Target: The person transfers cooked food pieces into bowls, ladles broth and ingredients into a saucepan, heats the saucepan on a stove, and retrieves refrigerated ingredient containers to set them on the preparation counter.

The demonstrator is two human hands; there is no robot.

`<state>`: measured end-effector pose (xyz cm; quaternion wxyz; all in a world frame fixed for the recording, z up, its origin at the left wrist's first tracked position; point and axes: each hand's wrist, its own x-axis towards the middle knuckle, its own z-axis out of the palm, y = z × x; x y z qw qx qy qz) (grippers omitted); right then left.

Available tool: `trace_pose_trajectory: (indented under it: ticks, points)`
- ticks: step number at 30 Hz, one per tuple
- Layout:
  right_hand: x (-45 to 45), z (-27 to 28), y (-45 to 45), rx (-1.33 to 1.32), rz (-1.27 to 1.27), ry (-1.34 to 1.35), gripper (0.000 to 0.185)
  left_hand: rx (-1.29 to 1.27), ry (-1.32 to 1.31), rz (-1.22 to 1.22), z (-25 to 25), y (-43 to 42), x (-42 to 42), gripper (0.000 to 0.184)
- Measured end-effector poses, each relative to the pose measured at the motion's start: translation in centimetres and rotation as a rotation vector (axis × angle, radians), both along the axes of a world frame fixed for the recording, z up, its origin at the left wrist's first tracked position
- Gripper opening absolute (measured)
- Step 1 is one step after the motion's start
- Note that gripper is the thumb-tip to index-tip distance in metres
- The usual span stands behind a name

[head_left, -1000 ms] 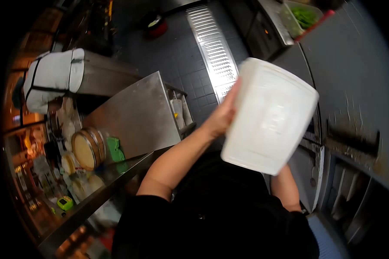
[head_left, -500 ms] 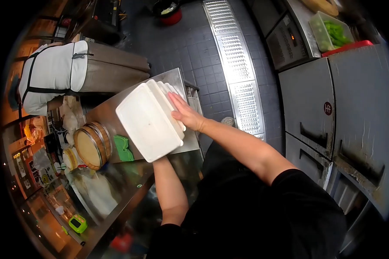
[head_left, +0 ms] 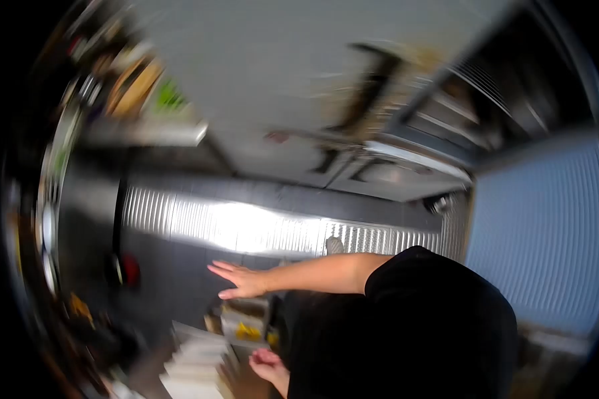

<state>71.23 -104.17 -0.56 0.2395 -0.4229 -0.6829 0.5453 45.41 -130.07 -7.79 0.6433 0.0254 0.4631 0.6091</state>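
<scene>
My right hand (head_left: 243,280) is stretched out over the dark floor, fingers spread, holding nothing. Lower down, my left hand (head_left: 267,364) is palm up with loosely bent fingers and nothing visible in it. Just left of that hand, apart from it, a stack of white plastic containers (head_left: 196,374) sits on the metal counter (head_left: 152,364). The stack is blurred and cut off by the bottom edge. Yellow items (head_left: 248,330) show in a box beyond the counter's edge, between the two hands.
A metal floor grate (head_left: 279,229) runs across the middle. Grey fridge doors (head_left: 259,86) rise above it, with an opened compartment (head_left: 486,100) at the right. A blue ribbed panel (head_left: 539,233) stands at far right. A red and black bucket (head_left: 128,269) sits on the floor.
The stack of white containers has left my hands and now rests on the counter. My right hand has moved away from it. The view has swung right toward the fridge.
</scene>
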Motion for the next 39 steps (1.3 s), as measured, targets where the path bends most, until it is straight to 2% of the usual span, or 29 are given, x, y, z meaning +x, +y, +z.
trace_pose_trajectory:
  ticks: [1,3,5,7,8,9,10,11,12,13,14,15,16,17,18,20,23,26,27,29,31,33,35,37,39]
  points:
    - [4.0,-1.7,0.0,0.034,-0.178,0.040,0.096,-0.528,0.211,-0.034,6.1,5.2,5.9,0.025]
    - [13.2,-0.7,-1.6,0.004,-0.502,0.023,0.091,-0.460,0.403,-0.324,8.7,12.4,13.7,0.020]
    - [21.0,-1.5,-5.9,0.070,-0.808,0.068,0.082,-0.053,0.324,-0.660,7.6,18.5,19.7,0.021]
    - [26.8,-3.5,-12.4,-0.004,-1.001,-0.064,0.072,0.139,0.602,-0.839,11.5,21.7,31.6,0.029]
    - [29.7,-1.6,-17.1,-0.108,-1.070,0.030,0.072,0.355,0.706,-1.076,13.7,22.7,37.3,0.031]
    - [31.8,-0.8,-21.7,-0.350,-1.137,0.028,0.078,0.603,0.741,-1.194,14.7,23.0,43.6,0.034]
    - [31.6,-6.0,-25.8,-0.402,-1.268,-0.002,0.073,0.807,0.660,-1.217,16.0,23.7,48.8,0.037]
    - [32.2,-6.1,-30.6,-0.453,-1.348,-0.027,0.076,1.077,0.723,-1.208,19.2,23.1,54.9,0.041]
    - [32.0,-5.4,-35.5,-0.591,-1.471,-0.086,0.074,1.359,0.915,-1.197,21.1,23.2,60.4,0.046]
    - [31.0,-9.4,-41.3,-0.587,-1.628,0.040,0.068,1.743,1.021,-0.960,23.2,23.0,66.0,0.049]
    - [29.7,-8.5,-45.6,-0.736,-1.857,0.286,0.068,1.802,1.029,-0.926,24.2,22.9,70.9,0.054]
    - [26.4,-15.7,-51.7,-0.749,-2.206,0.301,0.054,1.721,1.095,-0.978,24.8,22.7,75.2,0.062]
    - [24.8,-15.7,-57.1,-0.962,-2.320,0.770,0.042,1.669,1.116,-0.971,25.7,22.7,79.1,0.069]
    - [22.8,-13.2,-58.8,-0.671,-2.656,1.189,0.038,1.638,1.179,-0.880,25.0,23.6,83.0,0.072]
    - [20.3,-14.5,-62.5,-0.600,-2.818,1.171,0.045,1.650,1.186,-0.800,24.8,24.5,86.1,0.064]
    - [19.1,-14.2,-65.9,-0.256,-3.151,1.072,0.051,1.657,1.293,-0.888,24.5,26.2,90.5,0.059]
    - [21.0,-9.6,-65.8,0.201,-3.069,1.123,0.060,1.634,1.319,-0.902,21.8,28.8,93.6,0.047]
    - [23.6,-11.8,-66.4,0.256,-3.004,1.200,0.063,1.652,1.174,-0.846,23.5,28.1,93.1,0.039]
    - [24.4,-12.5,-66.3,0.322,-2.924,1.072,0.062,1.659,1.111,-0.827,24.2,27.4,91.9,0.038]
    - [25.3,-13.6,-66.3,0.433,-2.751,0.809,0.058,1.562,1.307,-0.997,25.1,26.8,89.3,0.031]
    - [25.8,-16.3,-67.8,0.390,-2.775,0.773,0.056,1.454,1.173,-0.982,27.3,23.5,84.3,0.026]
    - [25.4,-24.7,-73.3,0.489,-2.662,0.828,0.054,1.646,1.143,-0.811,27.0,22.6,79.5,0.023]
    - [25.3,-32.5,-78.0,0.627,-2.394,0.932,0.053,1.691,1.074,-0.800,26.9,21.6,73.9,0.021]
    - [25.1,-30.4,-74.6,0.666,-2.345,1.134,0.054,1.631,0.982,-1.008,28.4,20.9,67.1,0.020]
    - [24.8,-31.9,-72.1,0.750,-2.126,1.352,0.056,1.634,0.940,-1.053,27.5,20.7,60.8,0.020]
